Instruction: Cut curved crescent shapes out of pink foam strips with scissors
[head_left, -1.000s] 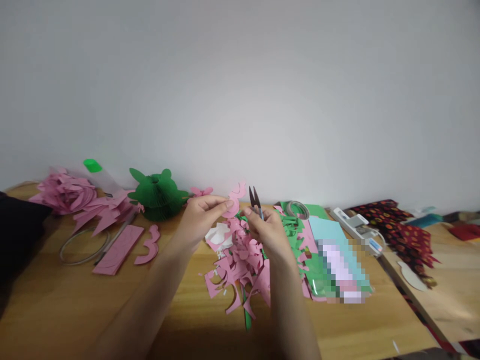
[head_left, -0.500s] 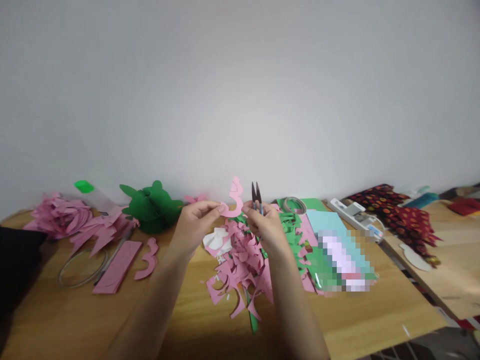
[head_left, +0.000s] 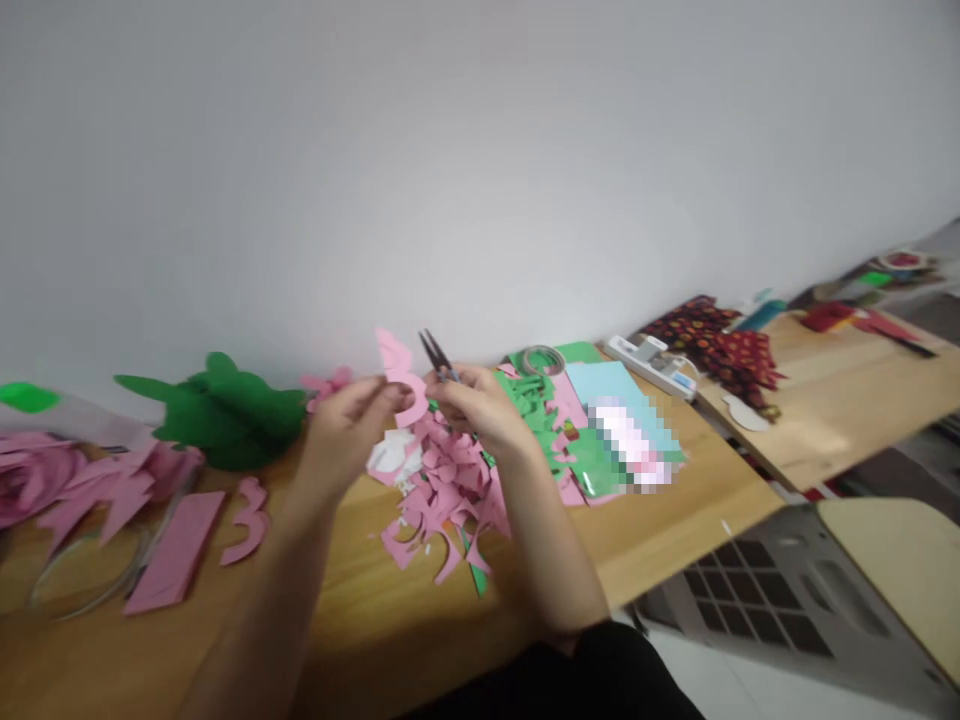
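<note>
A curved pink paper piece (head_left: 411,400) is pinched at its left edge by my left hand (head_left: 349,425), raised above the table. My right hand (head_left: 476,405) is closed around dark-bladed scissors (head_left: 435,352), whose tips point up and left, and its fingers are close to the paper's right side. Beneath both hands lies a heap of pink paper scraps (head_left: 454,480), with green scraps (head_left: 532,405) to its right. A similar curved pink cutout (head_left: 249,522) rests on the table left of my left forearm, next to a folded pink strip (head_left: 176,550).
A green honeycomb paper shape (head_left: 225,410) and pink folded paper (head_left: 120,485) stand at the left. Tape rolls (head_left: 543,360), light-blue sheets (head_left: 611,385) and a white power strip (head_left: 651,367) lie right. Patterned red fabric (head_left: 720,340) is beyond, and a chair (head_left: 892,570) stands lower right.
The view has turned to the right, so the table items appear further left. The scissors now tilt left, and the pink paper piece has turned in my left hand.
</note>
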